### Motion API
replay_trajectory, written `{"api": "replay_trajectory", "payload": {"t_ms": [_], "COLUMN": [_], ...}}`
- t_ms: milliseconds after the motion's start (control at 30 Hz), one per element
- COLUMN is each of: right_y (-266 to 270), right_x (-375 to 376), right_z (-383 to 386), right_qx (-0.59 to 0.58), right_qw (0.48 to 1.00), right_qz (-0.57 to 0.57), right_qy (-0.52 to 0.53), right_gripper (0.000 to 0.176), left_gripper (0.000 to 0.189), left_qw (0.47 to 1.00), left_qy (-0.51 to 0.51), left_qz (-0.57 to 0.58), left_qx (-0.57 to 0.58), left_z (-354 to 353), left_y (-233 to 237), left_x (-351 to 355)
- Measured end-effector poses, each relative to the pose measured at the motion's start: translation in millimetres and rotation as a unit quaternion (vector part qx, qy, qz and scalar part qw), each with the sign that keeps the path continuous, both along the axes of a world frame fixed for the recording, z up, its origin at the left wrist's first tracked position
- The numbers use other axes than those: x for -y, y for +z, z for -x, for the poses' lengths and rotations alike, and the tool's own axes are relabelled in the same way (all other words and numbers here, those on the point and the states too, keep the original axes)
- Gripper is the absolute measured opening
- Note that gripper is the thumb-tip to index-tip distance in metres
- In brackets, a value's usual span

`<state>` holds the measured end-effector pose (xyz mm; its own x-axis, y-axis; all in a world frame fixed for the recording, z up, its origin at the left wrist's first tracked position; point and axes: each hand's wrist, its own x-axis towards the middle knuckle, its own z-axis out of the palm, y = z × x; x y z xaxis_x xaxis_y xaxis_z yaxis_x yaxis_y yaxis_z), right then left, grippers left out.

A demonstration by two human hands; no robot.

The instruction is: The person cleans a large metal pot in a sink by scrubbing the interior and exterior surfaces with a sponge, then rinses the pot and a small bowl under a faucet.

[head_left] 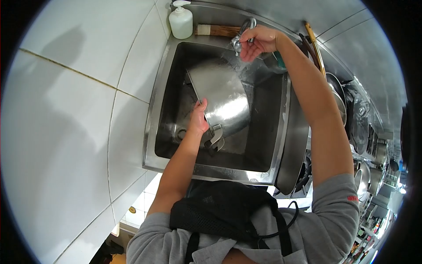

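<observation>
A large steel pot (222,94) lies tilted on its side in the metal sink (268,149), its rim toward the left. My left hand (200,118) grips that rim, thumb on the outside wall and the other fingers partly hidden. Just below the hand, a side handle (216,133) sticks out from the pot. At the back of the sink, my right hand (260,40) is beside the tap (237,43), fingers loosely bent and apart, nothing held. Whether it touches the tap is hard to tell. Water (239,66) splashes between the tap and the pot.
A soap pump bottle (180,22) stands at the back left corner, with a bundled brush (220,30) lying beside it. White tiles (79,110) wall off the left. A green scouring item (278,60), partly behind my right wrist, and pans (336,94) are on the right.
</observation>
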<state>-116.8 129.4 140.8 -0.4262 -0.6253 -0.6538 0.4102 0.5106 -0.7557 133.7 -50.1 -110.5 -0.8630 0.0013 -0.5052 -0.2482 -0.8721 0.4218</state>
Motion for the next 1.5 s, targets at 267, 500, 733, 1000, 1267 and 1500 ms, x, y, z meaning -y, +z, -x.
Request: {"api": "replay_trajectory", "payload": {"t_ms": [267,500,733,1000,1267,1500], "right_y": [-1,-10,-23,-113,-186,-159], "right_x": [2,4,4,-20,-31,-12], "right_z": [-1,-2,-5,-119,-355,-348], "right_qx": [-0.002,0.003,-0.012,-0.349,-0.271,-0.49], "right_qw": [1.0,0.999,0.996,0.9,0.944,0.825], "right_qz": [0.012,0.052,0.082,0.055,-0.051,-0.213], "right_qy": [-0.002,-0.016,-0.023,-0.255,-0.183,-0.185], "right_gripper": [0.025,0.03,0.042,0.027,0.043,0.036], "left_gripper": [0.035,0.027,0.025,0.036,0.043,0.042], "left_qw": [0.999,0.996,0.998,0.995,0.99,0.99], "left_qy": [-0.041,-0.072,-0.051,-0.088,-0.071,-0.13], "left_qz": [0.029,0.032,0.029,0.02,0.121,0.024], "left_qx": [0.007,-0.029,-0.018,-0.029,-0.024,0.058], "left_z": [-23,-24,-17,5,46,115], "left_y": [-9,-10,-31,7,16,30], "left_x": [-5,1,16,23,-57,-62]}}
